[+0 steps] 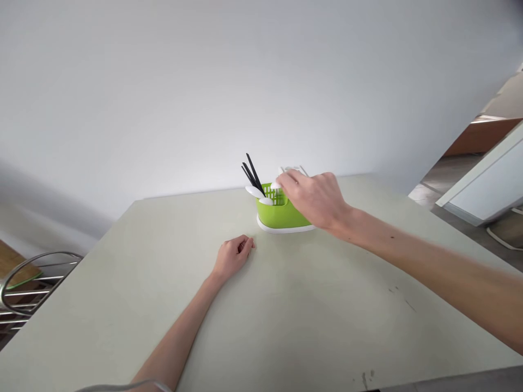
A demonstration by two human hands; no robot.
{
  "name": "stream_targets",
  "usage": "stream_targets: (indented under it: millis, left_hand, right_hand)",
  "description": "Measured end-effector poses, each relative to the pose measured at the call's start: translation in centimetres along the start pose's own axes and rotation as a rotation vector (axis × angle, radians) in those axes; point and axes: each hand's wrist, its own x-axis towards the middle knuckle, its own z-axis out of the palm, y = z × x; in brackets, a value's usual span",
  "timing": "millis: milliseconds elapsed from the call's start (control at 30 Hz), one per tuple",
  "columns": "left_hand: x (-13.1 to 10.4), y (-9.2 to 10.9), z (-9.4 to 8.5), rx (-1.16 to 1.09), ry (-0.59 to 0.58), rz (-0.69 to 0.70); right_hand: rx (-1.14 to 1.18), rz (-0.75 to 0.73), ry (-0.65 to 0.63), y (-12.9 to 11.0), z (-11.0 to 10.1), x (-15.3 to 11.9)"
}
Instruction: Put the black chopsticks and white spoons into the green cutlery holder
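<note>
A green utensil holder (281,216) with slotted inner walls and a white base stands near the back of the table. Black chopsticks (252,175) lean out of its left end, beside a white spoon (255,191) and another white rounded end (266,201). Over the holder's opening, my right hand (316,197) is closed, its fingertips pinching what looks like a white spoon (275,185); the hand covers the holder's right part. My left hand (233,255) rests on the table left of the holder, its fingers curled loosely around nothing visible.
The pale table (286,305) meets a white wall (229,92) at the back. A metal rack (36,283) is off the left edge. To the right lie a doorway and a white panel (486,174). Dark marks (368,377) spot the front edge.
</note>
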Motion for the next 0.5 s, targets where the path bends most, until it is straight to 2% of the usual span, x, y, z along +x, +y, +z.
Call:
stream_targets:
  millis: [233,500]
  left_hand:
    - [-0.1,0.0,0.0,-0.023,0.002,0.008]
    - [-0.1,-0.1,0.0,-0.024,-0.008,0.024]
  right_hand:
    - [0.004,-0.049,-0.156,-1.9,0.2,0.6]
    - [0.034,-0.033,-0.182,-1.9,1.7,-0.9]
